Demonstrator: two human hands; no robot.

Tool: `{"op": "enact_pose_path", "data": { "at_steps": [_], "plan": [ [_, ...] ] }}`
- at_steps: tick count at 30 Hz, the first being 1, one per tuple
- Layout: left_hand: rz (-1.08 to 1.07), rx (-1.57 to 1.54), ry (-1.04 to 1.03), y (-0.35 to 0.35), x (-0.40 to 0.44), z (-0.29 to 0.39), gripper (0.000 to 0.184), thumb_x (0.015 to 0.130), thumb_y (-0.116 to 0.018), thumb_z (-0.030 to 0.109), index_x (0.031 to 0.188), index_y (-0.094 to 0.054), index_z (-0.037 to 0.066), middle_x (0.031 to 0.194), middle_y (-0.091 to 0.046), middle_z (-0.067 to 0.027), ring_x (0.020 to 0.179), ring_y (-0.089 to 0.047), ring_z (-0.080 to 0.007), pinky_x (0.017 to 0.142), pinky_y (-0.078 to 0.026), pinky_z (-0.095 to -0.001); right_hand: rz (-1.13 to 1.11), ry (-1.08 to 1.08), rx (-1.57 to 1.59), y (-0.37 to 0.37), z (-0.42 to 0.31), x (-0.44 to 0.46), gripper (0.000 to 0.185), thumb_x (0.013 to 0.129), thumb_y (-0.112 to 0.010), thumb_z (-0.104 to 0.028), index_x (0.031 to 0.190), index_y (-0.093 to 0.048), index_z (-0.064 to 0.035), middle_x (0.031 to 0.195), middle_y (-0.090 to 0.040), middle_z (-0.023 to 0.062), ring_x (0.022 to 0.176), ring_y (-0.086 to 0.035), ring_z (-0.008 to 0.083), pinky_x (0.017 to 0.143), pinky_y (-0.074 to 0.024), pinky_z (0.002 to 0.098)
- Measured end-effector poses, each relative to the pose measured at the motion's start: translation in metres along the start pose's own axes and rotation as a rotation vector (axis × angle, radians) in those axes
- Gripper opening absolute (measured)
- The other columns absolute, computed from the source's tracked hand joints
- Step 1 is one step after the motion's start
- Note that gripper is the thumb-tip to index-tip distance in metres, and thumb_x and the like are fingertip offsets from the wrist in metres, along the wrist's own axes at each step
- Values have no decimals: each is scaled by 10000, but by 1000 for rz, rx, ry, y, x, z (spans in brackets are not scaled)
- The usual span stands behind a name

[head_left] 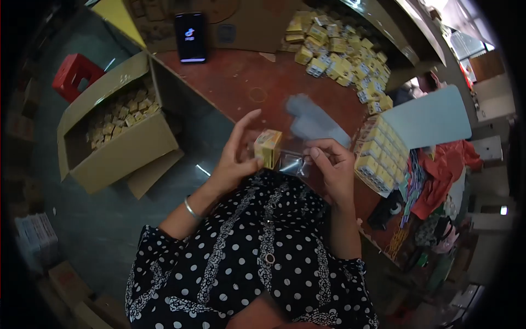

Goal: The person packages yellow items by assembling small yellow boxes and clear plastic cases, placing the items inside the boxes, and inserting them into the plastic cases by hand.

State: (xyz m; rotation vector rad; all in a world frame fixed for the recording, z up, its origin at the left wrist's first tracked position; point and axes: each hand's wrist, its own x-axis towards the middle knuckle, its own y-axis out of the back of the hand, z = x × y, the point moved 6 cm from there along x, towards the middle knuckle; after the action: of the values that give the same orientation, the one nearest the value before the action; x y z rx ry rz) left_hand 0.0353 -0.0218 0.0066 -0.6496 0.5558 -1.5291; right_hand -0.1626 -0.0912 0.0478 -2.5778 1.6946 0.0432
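Observation:
My left hand (239, 159) grips a small yellow box (268, 148) between its thumb and fingers, with the index finger stretched out above. In a pinch of thumb and fingertips, my right hand (333, 165) has a clear plastic bag (294, 164) by its edge. The bag lies right against the box; I cannot tell whether the box is partly inside it. Just beyond my hands, a loose pile of clear plastic bags (315, 118) rests on the red table (235, 82). To the right stands a neat stacked block of yellow boxes (381, 156).
A heap of yellow boxes (339, 49) covers the table's far side. A phone (190, 38) leans against cardboard. On the left are an open carton (123, 145) full of small boxes and a red stool (76, 74). Red plastic (446, 175) lies at the right.

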Motion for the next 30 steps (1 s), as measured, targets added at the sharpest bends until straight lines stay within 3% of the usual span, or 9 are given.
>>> {"op": "enact_pose_path", "data": {
  "at_steps": [2,7,11,15,17,24,26,27,30],
  "plan": [
    [-145,578,2,-11,0,-6,803,810,-673,-21,1537,-345,76,1366,-488,-103,1286,-506,-228,1080,-424,-353,-35,24,-239,16,-5,-4,156,955,-662,-81,1038,-700,45,941,-713,60,878,-662,116,825,-522,260],
    [-351,756,221,-30,5,-29,662,807,-721,0,1425,-487,42,1346,-521,-101,1258,-530,-213,1064,-441,-343,-182,-69,-364,21,-13,-6,151,959,-662,-98,1024,-714,27,927,-725,54,853,-656,91,791,-529,263],
    [-425,640,375,-44,7,-37,631,820,-748,9,1396,-496,65,1309,-578,-83,1222,-565,-201,1025,-481,-345,-592,-189,-336,36,-35,22,213,994,-636,-182,1009,-718,14,865,-715,38,754,-642,87,700,-526,255],
    [-374,536,391,-36,11,-50,665,843,-768,13,1418,-443,82,1335,-592,-75,1227,-572,-188,1009,-503,-342,-10,100,-713,131,-74,127,213,969,-625,-174,919,-702,17,794,-700,44,728,-646,119,681,-523,304],
    [-341,520,359,-30,11,-55,674,845,-774,11,1420,-430,80,1349,-586,-78,1236,-568,-187,1010,-503,-333,58,196,-1172,162,-68,168,211,943,-644,-172,896,-692,29,745,-681,63,705,-638,130,671,-512,318],
    [27,444,182,6,22,-40,638,811,-786,-58,1359,-468,19,1313,-619,-97,1236,-574,-188,1036,-495,-326,-298,139,-789,113,-15,214,190,912,-667,-191,893,-692,-4,697,-647,107,653,-629,195,642,-493,371],
    [3,459,82,6,29,-33,631,813,-787,-51,1358,-476,18,1319,-619,-98,1216,-584,-185,1028,-500,-327,55,255,-1225,124,-40,222,154,888,-675,-162,903,-696,-10,770,-699,113,697,-660,244,677,-501,356],
    [-6,452,78,3,32,-31,631,813,-787,-51,1358,-476,18,1319,-619,-98,1216,-584,-185,1028,-500,-327,84,53,-1359,137,-40,234,214,853,-700,-162,1020,-707,-29,917,-744,133,836,-703,311,765,-534,371],
    [-8,431,108,-1,37,-33,637,815,-788,-48,1365,-473,20,1320,-622,-98,1209,-585,-182,1020,-506,-327,72,31,-1484,166,-10,258,370,828,-733,-193,1170,-686,-61,1097,-730,166,1010,-695,339,891,-537,396]
  ]
}}
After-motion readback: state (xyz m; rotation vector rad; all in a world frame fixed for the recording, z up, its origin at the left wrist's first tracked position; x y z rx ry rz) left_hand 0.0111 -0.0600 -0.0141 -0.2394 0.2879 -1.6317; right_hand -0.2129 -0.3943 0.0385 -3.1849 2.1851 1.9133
